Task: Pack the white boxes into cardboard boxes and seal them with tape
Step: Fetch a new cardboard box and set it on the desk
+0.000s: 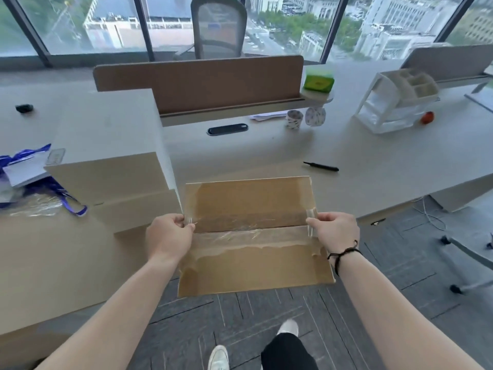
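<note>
A person's two hands stretch one strip of clear tape (234, 226) across the top of one brown cardboard box (253, 265) at the near edge of a pale desk (360, 166). The left hand (168, 237) pinches the strip's left end between thumb and fingers; the right hand (336, 232), a dark cord bracelet (342, 256) on its wrist, pinches the right end. The strip runs along the seam between the box's two closed flaps, and older, wrinkled tape already covers much of the lid. Whether the strip is pressed down along its whole length is hard to make out.

Just left of the box stand pale cartons (112, 166), stepped one against another; their number cannot be told. Farther back lie one black pen (321, 166), two tape rolls (305, 118), one green package (318, 80), one white desk organiser (394, 102) with an orange object (427, 117) beside it, and one blue-and-white bag (32, 180), cut off at the left edge. One mesh office chair (218, 25) stands behind the brown divider (202, 81). Two white shoes (218, 357) show below, one partly hidden by a dark trouser leg.
</note>
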Tool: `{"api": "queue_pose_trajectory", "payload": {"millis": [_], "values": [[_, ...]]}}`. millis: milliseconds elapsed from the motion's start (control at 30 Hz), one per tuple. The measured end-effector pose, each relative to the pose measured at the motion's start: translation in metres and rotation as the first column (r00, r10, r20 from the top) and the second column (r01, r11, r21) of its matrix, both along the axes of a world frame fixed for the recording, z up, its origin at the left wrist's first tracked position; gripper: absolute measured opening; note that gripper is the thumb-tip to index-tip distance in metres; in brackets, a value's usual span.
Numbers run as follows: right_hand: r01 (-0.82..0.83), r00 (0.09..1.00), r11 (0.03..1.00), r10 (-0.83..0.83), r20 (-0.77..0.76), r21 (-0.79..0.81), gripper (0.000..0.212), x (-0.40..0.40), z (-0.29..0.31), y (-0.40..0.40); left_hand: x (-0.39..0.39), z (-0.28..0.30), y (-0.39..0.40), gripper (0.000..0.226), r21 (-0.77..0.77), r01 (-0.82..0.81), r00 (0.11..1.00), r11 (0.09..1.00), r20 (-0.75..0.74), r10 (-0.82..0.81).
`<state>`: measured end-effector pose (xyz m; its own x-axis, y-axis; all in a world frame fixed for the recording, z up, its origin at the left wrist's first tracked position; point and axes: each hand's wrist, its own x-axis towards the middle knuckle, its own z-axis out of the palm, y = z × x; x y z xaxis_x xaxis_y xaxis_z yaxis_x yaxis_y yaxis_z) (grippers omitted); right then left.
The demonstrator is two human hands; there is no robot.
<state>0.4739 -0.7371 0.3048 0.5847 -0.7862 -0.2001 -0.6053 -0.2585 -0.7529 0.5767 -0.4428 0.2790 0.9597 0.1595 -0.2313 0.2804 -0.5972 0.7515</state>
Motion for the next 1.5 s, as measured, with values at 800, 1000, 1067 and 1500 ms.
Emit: {"api": "queue_pose_trajectory", "payload": {"millis": [800,1000,1067,1500], "values": [[-0.413,0.898,0.899,0.429,-0.098,0.146,0.045,0.229,-0.056,-0.193,0.122,-0.031,-0.190,0.039,0.109,-0.027,0.993,0.994,-0.109,0.038],[-0.438,0.887,0.882,0.455,-0.076,0.172,0.048,0.235,-0.057,-0.193,0.124,-0.035,-0.192,0.024,0.138,-0.022,0.997,0.990,-0.075,0.033],[-0.513,0.850,0.854,0.519,-0.094,0.084,0.048,0.229,-0.057,-0.186,0.125,-0.035,-0.191,0.023,0.169,0.000,0.996,0.986,-0.089,0.015],[-0.783,0.599,0.619,0.720,-0.351,-0.066,0.039,0.224,-0.018,-0.156,0.115,-0.003,-0.191,0.035,0.156,0.039,0.990,0.987,-0.138,-0.017]]}}
